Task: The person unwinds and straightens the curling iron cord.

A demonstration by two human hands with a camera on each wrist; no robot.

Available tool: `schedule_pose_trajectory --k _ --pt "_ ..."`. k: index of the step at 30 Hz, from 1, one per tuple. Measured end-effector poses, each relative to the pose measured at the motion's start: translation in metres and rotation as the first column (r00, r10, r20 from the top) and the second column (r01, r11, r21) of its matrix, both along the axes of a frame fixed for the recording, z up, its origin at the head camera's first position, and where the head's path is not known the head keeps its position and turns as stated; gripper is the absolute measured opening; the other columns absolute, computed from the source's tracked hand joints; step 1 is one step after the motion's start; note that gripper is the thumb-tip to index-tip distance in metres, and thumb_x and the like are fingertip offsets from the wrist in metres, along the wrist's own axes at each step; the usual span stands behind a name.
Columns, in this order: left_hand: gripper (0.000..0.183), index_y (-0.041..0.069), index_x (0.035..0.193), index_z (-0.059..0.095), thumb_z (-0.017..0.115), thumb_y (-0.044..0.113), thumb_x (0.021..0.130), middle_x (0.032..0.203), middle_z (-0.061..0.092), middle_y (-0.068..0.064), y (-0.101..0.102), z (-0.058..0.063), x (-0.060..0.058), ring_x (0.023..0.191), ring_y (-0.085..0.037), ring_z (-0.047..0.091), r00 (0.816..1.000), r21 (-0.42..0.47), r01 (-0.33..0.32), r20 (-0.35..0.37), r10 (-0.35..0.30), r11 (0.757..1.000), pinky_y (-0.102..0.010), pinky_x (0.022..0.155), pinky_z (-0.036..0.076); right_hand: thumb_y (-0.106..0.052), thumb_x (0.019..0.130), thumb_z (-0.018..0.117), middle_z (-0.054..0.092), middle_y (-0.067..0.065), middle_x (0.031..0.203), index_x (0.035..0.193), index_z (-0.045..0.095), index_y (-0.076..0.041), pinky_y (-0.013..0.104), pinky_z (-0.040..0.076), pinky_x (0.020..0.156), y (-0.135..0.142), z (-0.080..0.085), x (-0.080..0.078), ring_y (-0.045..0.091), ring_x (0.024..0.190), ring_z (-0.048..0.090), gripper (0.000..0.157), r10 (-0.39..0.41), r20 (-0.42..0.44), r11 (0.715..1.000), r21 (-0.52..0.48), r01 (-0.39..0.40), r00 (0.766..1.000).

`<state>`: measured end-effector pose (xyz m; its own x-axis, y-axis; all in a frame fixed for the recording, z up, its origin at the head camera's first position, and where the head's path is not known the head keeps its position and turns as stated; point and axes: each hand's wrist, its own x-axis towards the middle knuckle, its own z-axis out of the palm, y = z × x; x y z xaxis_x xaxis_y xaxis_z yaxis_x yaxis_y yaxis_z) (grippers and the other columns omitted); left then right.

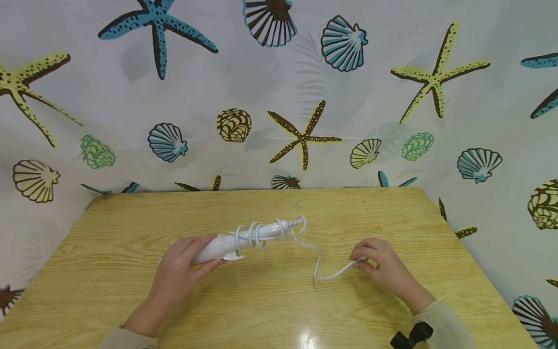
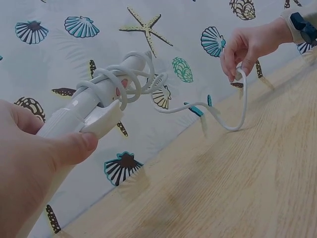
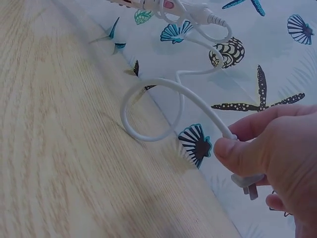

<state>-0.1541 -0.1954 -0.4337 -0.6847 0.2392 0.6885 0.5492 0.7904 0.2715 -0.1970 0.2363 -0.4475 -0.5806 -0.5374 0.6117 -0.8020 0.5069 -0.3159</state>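
My left hand [image 1: 178, 269] grips a white curling iron [image 1: 227, 244] by its thick end, holding it tilted above the table. In the left wrist view the thumb lies beside a white lever [image 2: 105, 119] on its side. A white power cord [image 2: 130, 95] is wound in several loops around the narrower part. From the tip the cord's loose end runs across to my right hand [image 1: 385, 266]. There, thumb and fingers pinch the plug [image 3: 247, 179], whose metal prongs show below the thumb in the right wrist view.
Beneath both hands is a light wooden table [image 1: 279, 315]. A white cloth [image 1: 261, 82] printed with starfish and shells hangs behind the table's back edge and along its sides. A black strap device [image 1: 411, 335] sits on the right wrist's sleeve.
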Motion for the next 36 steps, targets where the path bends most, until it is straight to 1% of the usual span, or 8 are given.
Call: schedule_pose_trajectory --k 7,15,20,23,28,33,35,36 --pt "0.058 0.01 0.114 0.065 0.086 0.021 0.061 0.101 0.065 -0.008 0.0005 -0.0008 -0.0003 0.09 -0.024 0.059 1.0 0.0 -0.003 -0.005 0.003 1.0 -0.045 0.072 0.049 0.003 0.06 0.081 0.06 -0.005 0.092 0.083 0.065 -0.016 0.044 0.041 0.077 0.0005 -0.0028 -0.0005 0.014 0.084 0.055 0.034 -0.019 -0.004 1.0 0.014 0.02 1.0" --pt "0.058 0.011 0.115 0.065 0.086 0.025 0.063 0.101 0.065 -0.008 -0.0016 -0.0024 0.0001 0.091 -0.024 0.058 1.0 -0.002 -0.01 0.019 0.01 1.0 -0.045 0.072 0.049 0.0 0.065 0.081 0.059 -0.008 0.088 0.082 0.065 -0.018 0.045 0.04 0.08 0.0042 -0.0041 0.0009 0.012 0.082 0.054 0.03 -0.104 0.059 0.994 0.022 0.103 0.993" --pt "0.059 0.011 0.114 0.065 0.086 0.025 0.062 0.102 0.065 -0.008 -0.0026 -0.003 0.0001 0.091 -0.025 0.058 1.0 -0.007 -0.013 0.019 0.013 1.0 -0.045 0.072 0.049 -0.004 0.066 0.081 0.056 -0.007 0.085 0.094 0.072 -0.012 0.044 0.04 0.079 0.0072 -0.0054 0.0014 0.009 0.074 0.047 0.03 -0.182 0.067 0.981 0.086 0.176 0.981" --pt "0.058 0.011 0.115 0.064 0.086 0.024 0.062 0.102 0.065 -0.008 -0.0032 -0.0032 0.0001 0.091 -0.024 0.058 1.0 -0.009 -0.019 0.021 0.019 1.0 -0.045 0.071 0.049 -0.006 0.067 0.08 0.056 -0.005 0.085 0.097 0.073 -0.01 0.044 0.041 0.077 0.0079 -0.0062 0.0013 0.009 0.072 0.046 0.032 -0.207 0.034 0.971 0.126 0.201 0.978" --pt "0.058 0.011 0.114 0.064 0.086 0.021 0.061 0.102 0.065 -0.008 -0.0029 -0.0017 0.0009 0.091 -0.025 0.058 1.0 -0.004 -0.015 0.01 0.015 1.0 -0.045 0.072 0.049 -0.005 0.065 0.081 0.056 -0.003 0.085 0.086 0.074 -0.012 0.045 0.042 0.074 0.008 -0.0072 0.0001 0.013 0.074 0.049 0.023 -0.201 -0.012 0.972 0.121 0.2 0.98" --pt "0.059 0.011 0.115 0.064 0.086 0.019 0.061 0.102 0.065 -0.007 -0.0022 -0.0008 0.0015 0.091 -0.025 0.059 1.0 0.008 0.006 -0.014 -0.006 1.0 -0.045 0.072 0.048 -0.004 0.065 0.081 0.056 -0.001 0.087 0.084 0.073 -0.014 0.046 0.041 0.074 0.0085 -0.0065 0.0008 0.016 0.077 0.05 0.023 -0.2 -0.012 0.971 0.132 0.2 0.98" --pt "0.058 0.011 0.116 0.063 0.085 0.022 0.064 0.102 0.065 -0.007 -0.0022 -0.0008 0.0012 0.091 -0.025 0.059 1.0 0.009 0.013 -0.021 -0.013 1.0 -0.045 0.072 0.048 -0.003 0.065 0.082 0.056 -0.001 0.088 0.083 0.073 -0.014 0.047 0.041 0.074 0.0088 -0.0063 0.001 0.017 0.078 0.05 0.023 -0.203 -0.015 0.969 0.141 0.203 0.979" --pt "0.056 0.011 0.117 0.063 0.083 0.027 0.067 0.103 0.065 -0.006 -0.0023 -0.0008 0.0011 0.091 -0.024 0.059 1.0 0.009 0.013 -0.017 -0.013 1.0 -0.044 0.072 0.048 -0.003 0.065 0.082 0.056 -0.001 0.088 0.082 0.073 -0.014 0.048 0.041 0.073 0.009 -0.0064 0.0011 0.017 0.078 0.05 0.023 -0.205 -0.017 0.968 0.146 0.205 0.979"
